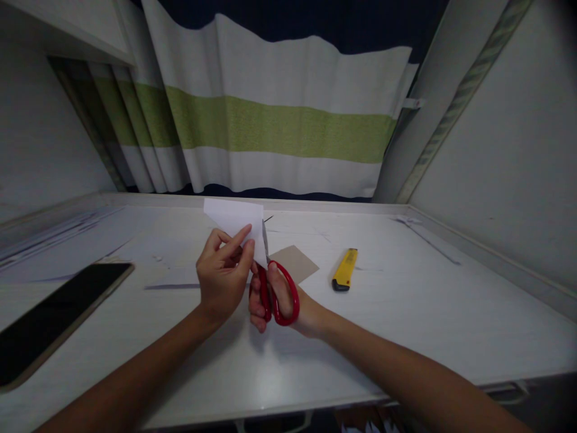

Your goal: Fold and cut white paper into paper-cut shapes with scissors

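My left hand point(226, 267) pinches a piece of white paper point(234, 215) by its lower part, holding it up over the table. In my right hand point(282, 294) is a pair of red-handled scissors point(294, 300), the thumb through one loop and fingers around the other. The blades point upward along the paper's right edge, and the paper partly hides them. Below and behind the scissors lies a square of grey-brown card point(295, 263), partly covered by them. To the right, a yellow utility knife point(345, 269) rests on the table.
A smartphone point(58, 319) with a dark screen lies at the left. White sheets point(85, 237) spread over the table's point(406, 337) back left. Paper strips point(426, 234) lie at the back right. A striped curtain point(279, 126) hangs behind, with walls on both sides.
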Demonstrator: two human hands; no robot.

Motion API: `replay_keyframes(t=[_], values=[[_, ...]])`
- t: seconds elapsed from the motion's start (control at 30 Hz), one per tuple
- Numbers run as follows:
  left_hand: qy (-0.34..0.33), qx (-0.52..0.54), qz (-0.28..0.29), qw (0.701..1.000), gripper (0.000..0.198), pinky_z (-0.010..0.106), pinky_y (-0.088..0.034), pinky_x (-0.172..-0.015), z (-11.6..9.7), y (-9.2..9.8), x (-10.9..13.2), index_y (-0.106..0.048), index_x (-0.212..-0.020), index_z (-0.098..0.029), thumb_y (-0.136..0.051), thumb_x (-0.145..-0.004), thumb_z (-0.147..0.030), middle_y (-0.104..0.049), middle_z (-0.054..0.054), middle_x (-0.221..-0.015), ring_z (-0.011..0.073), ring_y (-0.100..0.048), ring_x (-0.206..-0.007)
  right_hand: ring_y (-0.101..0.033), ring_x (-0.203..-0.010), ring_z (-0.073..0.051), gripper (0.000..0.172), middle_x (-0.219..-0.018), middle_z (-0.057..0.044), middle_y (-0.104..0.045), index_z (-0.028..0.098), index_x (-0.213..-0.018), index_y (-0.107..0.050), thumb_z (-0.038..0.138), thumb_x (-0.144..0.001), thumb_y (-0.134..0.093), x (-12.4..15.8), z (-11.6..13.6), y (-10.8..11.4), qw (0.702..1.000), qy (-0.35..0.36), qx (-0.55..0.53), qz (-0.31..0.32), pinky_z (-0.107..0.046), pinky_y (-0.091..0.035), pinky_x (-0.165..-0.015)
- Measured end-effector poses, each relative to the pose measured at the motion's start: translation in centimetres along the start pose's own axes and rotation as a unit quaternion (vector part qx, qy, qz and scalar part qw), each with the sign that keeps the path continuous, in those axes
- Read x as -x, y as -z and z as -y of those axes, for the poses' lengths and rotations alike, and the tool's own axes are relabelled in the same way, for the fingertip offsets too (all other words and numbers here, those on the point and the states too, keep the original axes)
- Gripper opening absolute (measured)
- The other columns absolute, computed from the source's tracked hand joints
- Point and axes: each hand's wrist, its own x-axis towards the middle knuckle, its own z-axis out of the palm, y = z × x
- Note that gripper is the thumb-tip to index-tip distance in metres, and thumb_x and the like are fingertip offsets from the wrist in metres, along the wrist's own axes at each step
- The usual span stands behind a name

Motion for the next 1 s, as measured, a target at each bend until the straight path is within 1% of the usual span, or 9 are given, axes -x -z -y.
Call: replay_keyframes(t=[0.27,0.43,0.5,0.6,0.7,0.77,1.0], values=[[-0.009,-0.018,0.002,1.000,0.023,0.010,-0.043,-0.038,0.16,-0.01,-0.04,-0.062,-0.092,-0.016,-0.058,-0.070,-0.011,-0.041,-0.006,-0.070,-0.0018,-0.050,-0.040,-0.046,-0.038,-0.008,0.045,-0.047,0.005,-0.043,0.017,-0.073,-0.038,0.059,-0.079,-0.025,0.03,0.07,0.02,1.000,-0.005,0.013,-0.009,-0.021,-0.035,-0.041],[-0.002,-0.015,0.003,1.000,0.024,0.011,-0.043,-0.037,0.24,0.01,-0.03,-0.062,-0.094,-0.016,-0.058,-0.071,-0.013,-0.041,-0.006,-0.069,-0.0012,-0.050,-0.040,-0.046,-0.037,-0.008,0.043,-0.046,0.006,-0.042,0.018,-0.071,-0.036,0.060,-0.078,-0.027,0.09,0.28,-0.11,1.000,-0.008,0.014,-0.012,-0.021,-0.035,-0.040],[0.008,-0.020,0.007,1.000,0.025,0.011,-0.043,-0.037,0.24,0.08,-0.09,-0.061,-0.095,-0.016,-0.058,-0.070,-0.014,-0.042,-0.006,-0.069,-0.0008,-0.050,-0.039,-0.045,-0.037,-0.008,0.043,-0.045,0.006,-0.042,0.018,-0.071,-0.036,0.060,-0.078,-0.027,0.11,0.36,-0.16,1.000,-0.009,0.020,-0.015,-0.021,-0.035,-0.040],[0.043,-0.028,0.026,0.998,0.026,0.012,-0.044,-0.038,0.15,0.27,-0.33,-0.062,-0.095,-0.015,-0.059,-0.069,-0.018,-0.046,-0.005,-0.068,0.0004,-0.050,-0.038,-0.045,-0.037,-0.008,0.043,-0.044,0.006,-0.042,0.018,-0.071,-0.036,0.059,-0.078,-0.027,0.11,0.46,-0.15,0.999,-0.010,0.029,-0.020,-0.021,-0.034,-0.040],[0.073,-0.035,0.037,0.996,0.023,0.012,-0.043,-0.036,-0.02,0.46,-0.62,-0.064,-0.091,-0.016,-0.059,-0.069,-0.020,-0.047,-0.006,-0.060,0.0016,-0.050,-0.035,-0.045,-0.037,-0.008,0.043,-0.045,0.006,-0.042,0.017,-0.073,-0.037,0.059,-0.077,-0.030,0.07,0.57,-0.05,0.999,-0.019,0.043,-0.027,-0.021,-0.034,-0.039],[0.081,-0.032,0.039,0.995,0.020,0.012,-0.041,-0.034,-0.12,0.53,-0.75,-0.065,-0.087,-0.016,-0.059,-0.069,-0.020,-0.047,-0.006,-0.056,0.0022,-0.050,-0.035,-0.045,-0.036,-0.008,0.042,-0.045,0.006,-0.042,0.017,-0.073,-0.037,0.059,-0.077,-0.031,0.05,0.64,0.06,0.998,-0.020,0.049,-0.030,-0.021,-0.033,-0.039],[0.064,-0.047,0.029,0.996,0.019,0.013,-0.042,-0.036,-0.08,0.56,-0.77,-0.066,-0.085,-0.016,-0.060,-0.067,-0.020,-0.049,-0.006,-0.054,0.0019,-0.048,-0.035,-0.044,-0.035,-0.007,0.040,-0.045,0.006,-0.042,0.017,-0.074,-0.038,0.056,-0.079,-0.030,0.01,0.42,0.75,0.999,-0.009,0.049,-0.019,-0.020,-0.033,-0.038]])
